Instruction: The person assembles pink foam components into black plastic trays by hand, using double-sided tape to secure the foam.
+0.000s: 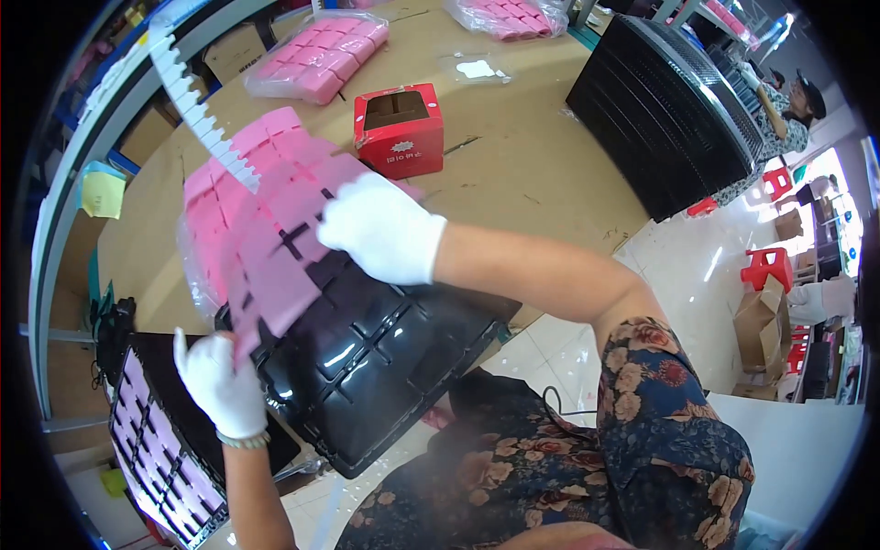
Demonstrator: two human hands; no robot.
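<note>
Blocking view: pink sheet [266, 229], red box [400, 130] behind.

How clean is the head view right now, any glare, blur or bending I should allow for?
Head view: bright glare streaks on the glossy black tray and the pale floor; straight table edges bow near the dark round rim; the pink sheet and both gloved hands look slightly soft; the centre is evenly lit.

Tray [385, 357]: tilted above the table's [532, 156] near edge, between both hands.
Sheet of pads [261, 220]: on the tray's upper left part.
Right hand [383, 229]: on the sheet's right edge.
Left hand [220, 383]: at the tray's lower left edge.
Box [400, 130]: on the table, behind the tray.
Bagged pads [319, 53]: behind the box, to its left.
Stack of trays [665, 110]: on the table's right end.
Filled tray [170, 454]: below the left hand.
</note>
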